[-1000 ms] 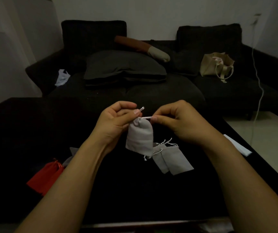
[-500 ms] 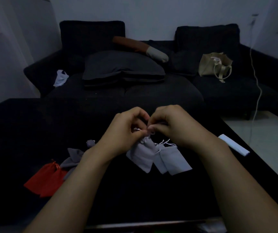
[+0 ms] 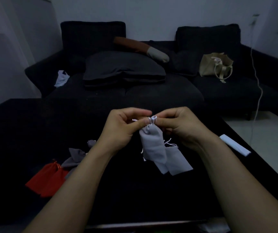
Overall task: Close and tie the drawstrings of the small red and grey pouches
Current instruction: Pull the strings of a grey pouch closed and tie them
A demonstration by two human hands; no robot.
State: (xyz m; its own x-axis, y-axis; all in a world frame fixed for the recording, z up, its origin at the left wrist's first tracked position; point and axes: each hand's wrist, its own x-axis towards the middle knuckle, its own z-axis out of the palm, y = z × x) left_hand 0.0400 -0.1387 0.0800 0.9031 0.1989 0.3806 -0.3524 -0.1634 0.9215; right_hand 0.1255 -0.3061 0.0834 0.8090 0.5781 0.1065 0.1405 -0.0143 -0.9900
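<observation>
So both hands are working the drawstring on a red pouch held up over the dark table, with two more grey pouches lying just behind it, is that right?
Not quite: the pouch in the hands is grey, not red. The head view shows the left hand and right hand pinching the drawstring of a grey pouch. The red pouches lie on the dark table to the left. Two more grey pouches do lie just behind.

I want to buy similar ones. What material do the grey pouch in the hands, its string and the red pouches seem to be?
Grey pouch: probably a soft matte woven cloth, cotton or felt-like; it hangs limp, without shine. Its drawstring: a thin white cord, looped between the left hand and right hand; the fibre is unclear. Red pouches: matte cloth lying flat, perhaps the same fabric; the dim light leaves this open.
</observation>
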